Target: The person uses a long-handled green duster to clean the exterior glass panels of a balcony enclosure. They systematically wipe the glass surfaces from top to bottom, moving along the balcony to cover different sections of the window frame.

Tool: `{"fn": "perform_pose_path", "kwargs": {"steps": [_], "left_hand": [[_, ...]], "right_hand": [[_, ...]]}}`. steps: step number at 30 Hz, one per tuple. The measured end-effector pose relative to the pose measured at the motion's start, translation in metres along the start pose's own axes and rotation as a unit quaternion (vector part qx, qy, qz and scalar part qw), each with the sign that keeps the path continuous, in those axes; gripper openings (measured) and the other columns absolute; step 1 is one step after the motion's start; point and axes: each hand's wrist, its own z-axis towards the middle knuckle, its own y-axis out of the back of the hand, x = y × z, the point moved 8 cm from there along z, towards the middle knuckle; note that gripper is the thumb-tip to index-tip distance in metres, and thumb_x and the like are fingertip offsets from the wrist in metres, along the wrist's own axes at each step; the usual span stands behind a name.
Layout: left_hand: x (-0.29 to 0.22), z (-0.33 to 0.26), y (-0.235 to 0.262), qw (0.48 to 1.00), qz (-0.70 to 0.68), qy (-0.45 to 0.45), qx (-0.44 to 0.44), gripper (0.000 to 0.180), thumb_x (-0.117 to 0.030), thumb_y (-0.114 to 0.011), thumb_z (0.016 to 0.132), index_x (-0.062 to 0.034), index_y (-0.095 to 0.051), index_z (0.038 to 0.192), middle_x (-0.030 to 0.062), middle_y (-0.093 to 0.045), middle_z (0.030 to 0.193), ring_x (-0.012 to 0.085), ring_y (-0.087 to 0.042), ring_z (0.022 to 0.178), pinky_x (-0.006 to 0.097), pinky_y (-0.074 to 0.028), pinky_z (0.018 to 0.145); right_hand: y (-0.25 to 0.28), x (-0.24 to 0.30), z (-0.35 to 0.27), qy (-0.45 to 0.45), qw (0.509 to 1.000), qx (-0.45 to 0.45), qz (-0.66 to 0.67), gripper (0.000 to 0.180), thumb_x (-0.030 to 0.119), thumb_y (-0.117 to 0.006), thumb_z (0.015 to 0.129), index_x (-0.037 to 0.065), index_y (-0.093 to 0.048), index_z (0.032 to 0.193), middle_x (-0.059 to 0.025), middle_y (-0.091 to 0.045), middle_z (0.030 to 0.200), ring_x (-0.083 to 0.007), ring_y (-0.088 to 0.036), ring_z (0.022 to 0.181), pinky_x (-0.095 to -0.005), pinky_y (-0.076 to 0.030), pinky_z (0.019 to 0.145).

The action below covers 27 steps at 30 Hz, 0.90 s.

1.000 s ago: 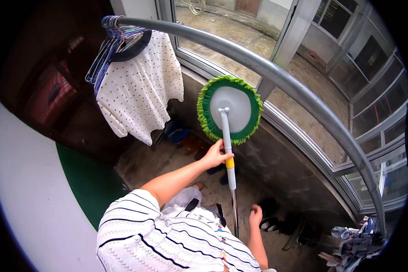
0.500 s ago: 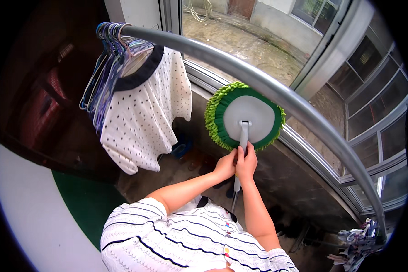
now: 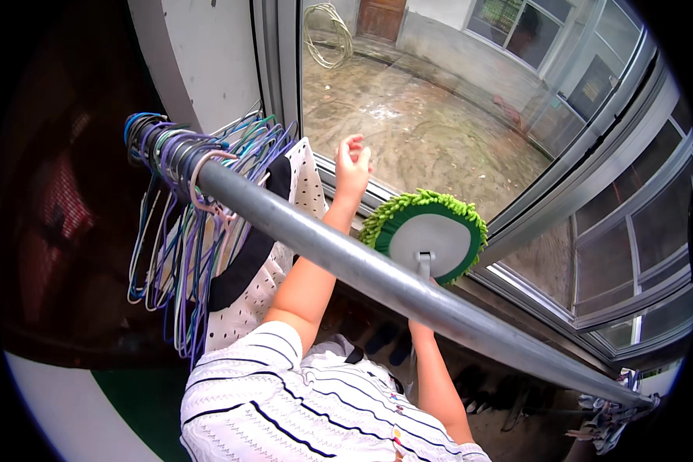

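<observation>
My left hand (image 3: 353, 165) is raised past the far side of the metal rail, in front of the window, its fingers loosely bent and apart with nothing in them. Whether it touches the glass or frame I cannot tell. A round flat mop (image 3: 430, 240), with a grey plate, dark green cloth and a light green fringe, stands head up by the window sill. Its handle is in my right hand (image 3: 419, 329), whose fingers are mostly hidden behind the rail. The left forearm passes beneath the rail, beside a white dotted garment (image 3: 254, 304) with a black band.
The thick metal rail (image 3: 377, 277) crosses between me and the window. Many coloured hangers (image 3: 185, 223) crowd its left end; patterned cloth (image 3: 608, 420) hangs at its right. The window frame (image 3: 281, 100) borders a yard with a coiled hose (image 3: 327, 38). Dark shoes (image 3: 389, 339) lie below.
My left hand has let go of the mop handle and reached up and away toward the window. My view has shifted, so the rail now crosses lower, over the right hand.
</observation>
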Motion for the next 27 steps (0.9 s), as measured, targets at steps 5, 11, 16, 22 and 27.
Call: {"fn": "perform_pose_path", "kwargs": {"steps": [5, 11, 16, 22, 27], "left_hand": [[0.013, 0.095, 0.016, 0.921, 0.233, -0.172, -0.259, 0.062, -0.021, -0.063, 0.084, -0.0022, -0.034, 0.135, 0.0247, -0.033, 0.133, 0.0363, -0.035, 0.123, 0.046, -0.034, 0.101], [-0.007, 0.168, 0.086, 0.873, 0.281, -0.213, -0.336, 0.065, -0.036, -0.057, 0.089, 0.0022, -0.034, 0.136, 0.0284, -0.038, 0.133, 0.0431, -0.039, 0.122, 0.049, -0.032, 0.102], [0.017, 0.203, 0.109, 0.906, 0.298, -0.143, -0.265, 0.059, -0.051, -0.062, 0.083, -0.0021, -0.055, 0.114, 0.0202, -0.058, 0.1, 0.0385, -0.055, 0.103, 0.047, -0.045, 0.088], [0.018, 0.21, 0.109, 0.924, 0.219, -0.197, -0.243, 0.055, -0.048, -0.071, 0.077, 0.0033, -0.063, 0.093, 0.0184, -0.067, 0.091, 0.0333, -0.064, 0.085, 0.044, -0.05, 0.078], [0.036, 0.204, 0.076, 0.94, 0.204, -0.161, -0.223, 0.056, -0.048, -0.071, 0.078, -0.0002, -0.061, 0.105, 0.0166, -0.064, 0.104, 0.0295, -0.057, 0.104, 0.039, -0.045, 0.089]], "right_hand": [[0.022, 0.013, -0.02, -0.128, 0.99, 0.01, -0.055, 0.033, 0.014, -0.053, 0.092, 0.001, -0.051, 0.121, -0.0211, -0.062, 0.101, -0.0375, -0.06, 0.091, -0.0425, -0.046, 0.079], [0.03, 0.04, -0.031, -0.078, 0.995, 0.012, -0.069, 0.033, 0.015, -0.055, 0.091, 0.0, -0.052, 0.12, -0.0193, -0.063, 0.1, -0.0352, -0.06, 0.092, -0.0414, -0.046, 0.08], [0.041, 0.052, -0.033, -0.084, 0.994, 0.019, -0.065, 0.032, 0.016, -0.056, 0.091, 0.0, -0.054, 0.118, -0.0199, -0.063, 0.101, -0.0369, -0.06, 0.092, -0.0414, -0.046, 0.081], [0.041, 0.044, -0.032, -0.091, 0.994, 0.03, -0.049, 0.035, 0.021, -0.057, 0.091, 0.002, -0.053, 0.12, -0.0188, -0.06, 0.11, -0.0362, -0.057, 0.101, -0.0402, -0.044, 0.087], [0.043, 0.05, -0.03, -0.102, 0.994, 0.034, -0.024, 0.033, 0.019, -0.057, 0.091, 0.004, -0.052, 0.12, -0.0184, -0.06, 0.106, -0.0365, -0.056, 0.098, -0.04, -0.044, 0.085]]}}
